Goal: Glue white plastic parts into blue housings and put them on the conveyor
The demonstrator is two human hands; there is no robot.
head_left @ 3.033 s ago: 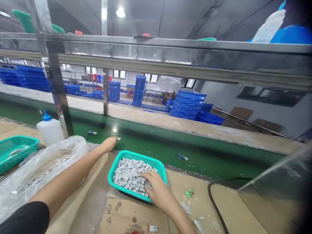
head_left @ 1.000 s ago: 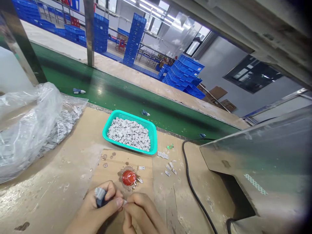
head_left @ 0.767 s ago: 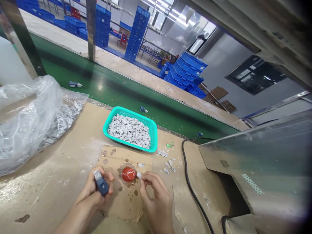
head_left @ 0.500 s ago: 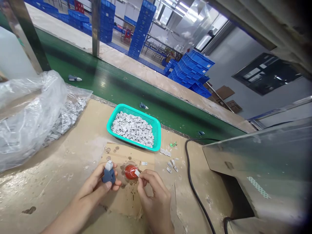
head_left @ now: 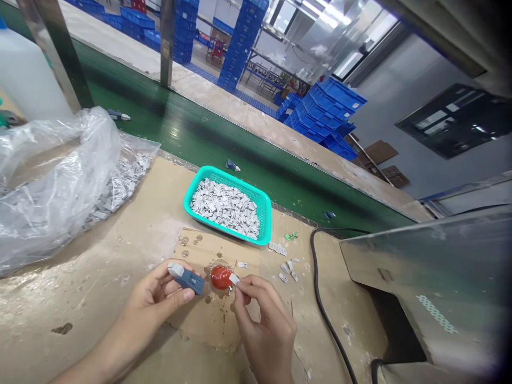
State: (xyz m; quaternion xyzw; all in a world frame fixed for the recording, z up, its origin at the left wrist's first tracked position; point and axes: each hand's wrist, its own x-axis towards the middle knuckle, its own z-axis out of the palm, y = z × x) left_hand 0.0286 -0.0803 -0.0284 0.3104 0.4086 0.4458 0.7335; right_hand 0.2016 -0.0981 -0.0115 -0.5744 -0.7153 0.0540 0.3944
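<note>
Fingers of my left hand (head_left: 160, 296) are wrapped round a dark blue part (head_left: 189, 280) with a light grey tip, which points up and to the left. My right hand (head_left: 262, 314) pinches a small light grey piece (head_left: 234, 278) at the right edge of a round red dish (head_left: 221, 278). The dish sits on a stained cardboard sheet (head_left: 192, 317). Beyond it is a single grey piece (head_left: 242, 264). A teal basket (head_left: 267, 216) full of small grey pieces (head_left: 224, 207) stands behind the cardboard.
A clear plastic bag (head_left: 52, 192) of grey pieces lies at left. Loose pieces (head_left: 288, 270) and green bits (head_left: 291, 235) lie right of the basket. A black cable (head_left: 320, 304) runs beside a metal housing (head_left: 400, 266). Blue parts (head_left: 232, 165) rest on the green belt (head_left: 200, 130).
The blue part in my left hand has turned from upright to lying sideways, its grey tip now to the left. The whole view has shifted slightly. My right hand still pinches the grey piece at the dish.
</note>
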